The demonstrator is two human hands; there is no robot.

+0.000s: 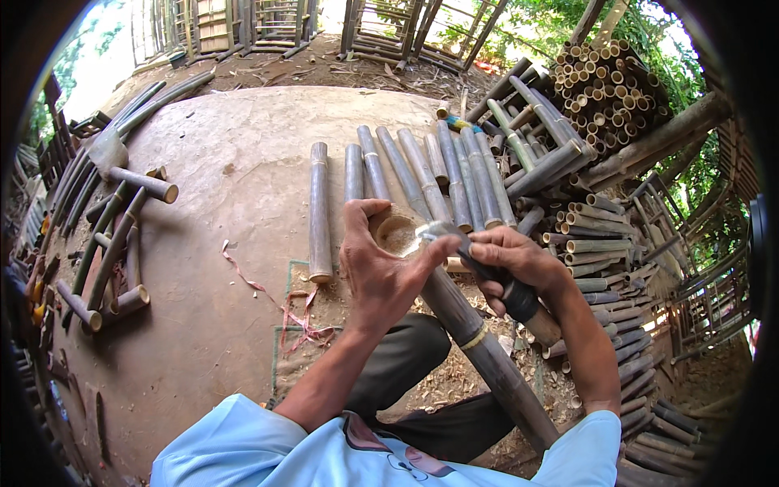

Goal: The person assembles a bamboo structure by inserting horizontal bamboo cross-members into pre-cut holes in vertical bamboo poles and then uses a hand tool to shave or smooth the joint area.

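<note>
A thick dark bamboo pole slants up from beside my right thigh, its pale open end facing me. My left hand is wrapped round that end, with the thumb reaching across toward the blade. In my right hand is a knife with a dark grip and a brown wooden butt. Its shiny blade touches the right side of the bamboo's rim, near my left thumb. The blade's tip is partly lost in glare.
Several cut bamboo lengths lie side by side ahead on the concrete floor. Stacked bamboo rises at the far right, with more piles below it. Bamboo frames stand at left. Pink string and shavings lie near my legs.
</note>
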